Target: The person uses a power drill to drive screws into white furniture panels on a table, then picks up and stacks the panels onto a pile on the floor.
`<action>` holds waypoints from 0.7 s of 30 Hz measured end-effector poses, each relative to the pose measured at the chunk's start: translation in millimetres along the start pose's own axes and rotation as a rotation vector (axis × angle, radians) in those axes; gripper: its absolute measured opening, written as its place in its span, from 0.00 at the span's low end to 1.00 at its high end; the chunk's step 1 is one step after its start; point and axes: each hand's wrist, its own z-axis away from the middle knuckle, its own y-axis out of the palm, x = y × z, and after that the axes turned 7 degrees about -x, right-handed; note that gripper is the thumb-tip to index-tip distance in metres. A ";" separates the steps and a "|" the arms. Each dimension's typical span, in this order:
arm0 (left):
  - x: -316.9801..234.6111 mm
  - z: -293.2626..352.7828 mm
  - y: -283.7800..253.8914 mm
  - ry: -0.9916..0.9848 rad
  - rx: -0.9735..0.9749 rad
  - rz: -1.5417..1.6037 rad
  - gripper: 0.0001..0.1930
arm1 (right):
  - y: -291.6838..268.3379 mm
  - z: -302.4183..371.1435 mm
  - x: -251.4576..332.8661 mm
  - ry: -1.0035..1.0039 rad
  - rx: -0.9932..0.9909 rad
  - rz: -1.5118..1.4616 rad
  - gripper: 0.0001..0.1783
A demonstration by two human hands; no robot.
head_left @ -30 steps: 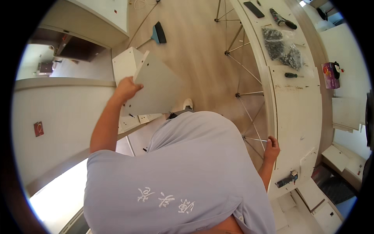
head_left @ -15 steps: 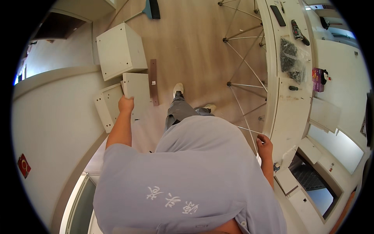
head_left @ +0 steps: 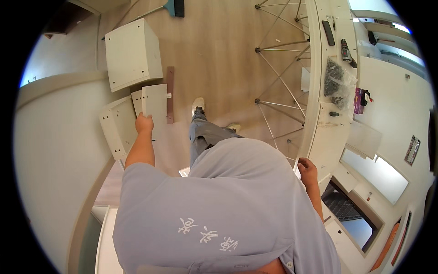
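Note:
My left hand (head_left: 144, 123) is closed on the lower edge of a white board (head_left: 155, 98) with small dark holes along one side. Just left of it, a second pale board (head_left: 137, 101) is partly hidden. Beside my wrist lies a white open box frame (head_left: 117, 128) with drilled holes. My right hand (head_left: 308, 170) hangs by the edge of the long white worktop (head_left: 325, 146), fingers loosely bent and apart; nothing shows in it.
A white cabinet box (head_left: 132, 57) stands beyond the boards, with a brown strip (head_left: 170, 96) on the floor beside it. A folding metal frame (head_left: 280, 68) supports the worktop. On top lie a cordless drill (head_left: 346, 51) and a plastic bag of dark pieces (head_left: 336, 80). A broom head (head_left: 175, 7) lies far off.
The board in my left hand has shifted and turned, now standing apart from the white cabinet box. My right hand stays beside the worktop, fingers slightly looser. The view has shifted a little.

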 end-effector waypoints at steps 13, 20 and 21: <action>31.0 -11.5 44.8 -0.063 0.059 -0.021 0.23 | 5.3 -2.6 6.5 0.017 0.043 -0.006 0.19; 40.9 -12.0 27.6 -0.130 0.037 0.009 0.22 | 17.5 -0.6 0.1 0.045 0.077 -0.006 0.19; 41.2 -11.7 21.9 -0.143 0.028 0.007 0.22 | 21.6 -0.7 -2.9 0.051 0.094 -0.034 0.19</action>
